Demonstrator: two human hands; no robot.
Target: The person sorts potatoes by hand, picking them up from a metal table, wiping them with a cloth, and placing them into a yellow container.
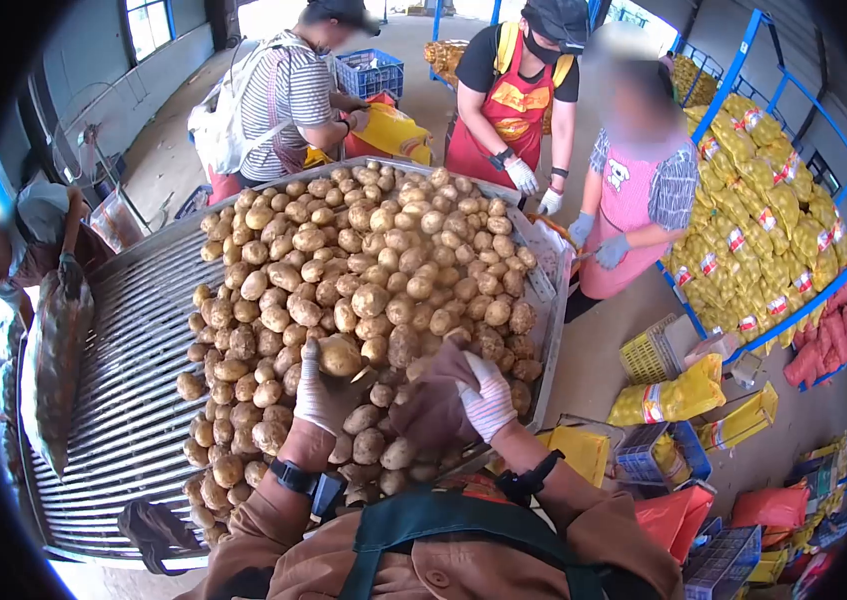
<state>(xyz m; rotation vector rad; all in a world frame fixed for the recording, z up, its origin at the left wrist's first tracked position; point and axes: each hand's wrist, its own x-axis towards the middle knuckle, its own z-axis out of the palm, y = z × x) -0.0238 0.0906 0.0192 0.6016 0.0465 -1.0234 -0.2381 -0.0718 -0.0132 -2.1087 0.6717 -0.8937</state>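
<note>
A big heap of brown potatoes (373,270) lies on a slatted metal sorting table (133,370). My left hand (318,395), in a white glove, holds one potato (339,356) just above the near part of the heap. My right hand (483,395), also gloved, grips a brownish cloth or bag (435,400) over the potatoes at the near right edge. Both forearms wear brown sleeves, and a dark watch sits on each wrist.
Three people stand at the far side of the table: one in a striped shirt (288,95), one in a red apron (508,105), one in a pink apron (633,200). Yellow filled bags (763,220) stack in a blue rack at right. Crates (648,350) and bags lie on the floor.
</note>
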